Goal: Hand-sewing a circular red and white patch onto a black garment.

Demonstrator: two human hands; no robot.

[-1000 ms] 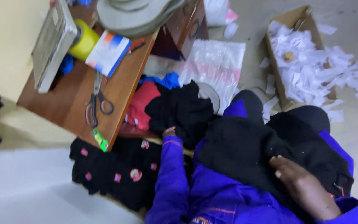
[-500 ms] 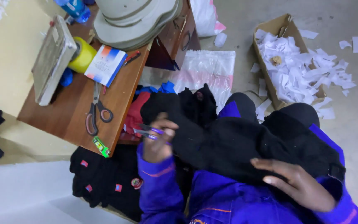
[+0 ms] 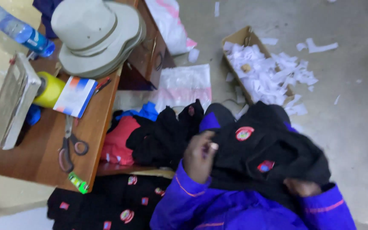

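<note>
The black garment (image 3: 273,153) lies bunched across the person's lap, near and right in the scene, with a round red badge (image 3: 244,133) and a second red patch (image 3: 265,165) sewn on it. It looks soft and light, limp cloth that folds and slumps wherever it is not held, so it would handle best gathered by an edge or by a fistful of fabric; the stitched badges are probably the only slightly stiffer spots.

The left hand (image 3: 199,156) grips the garment's left edge, fingers curled in and pinching a fold of the black cloth. The right hand (image 3: 301,187) is half buried under the fabric at the near right; whether its fingers are spread or closed I cannot tell.

Just left of the lap sits a heap of more black cloth (image 3: 162,136) over red fabric (image 3: 118,142) and a bit of blue. On the wooden surface (image 3: 43,157) at left lie scissors (image 3: 69,147), a yellow tape roll (image 3: 50,89), a small card (image 3: 75,96), stacked grey hats (image 3: 99,36) and a plastic bottle (image 3: 18,32). Far right, a cardboard box (image 3: 256,70) of white paper scraps stands on the floor. More badge-covered black pieces (image 3: 107,208) lie below the surface, close enough to tangle with the one in hand.
</note>
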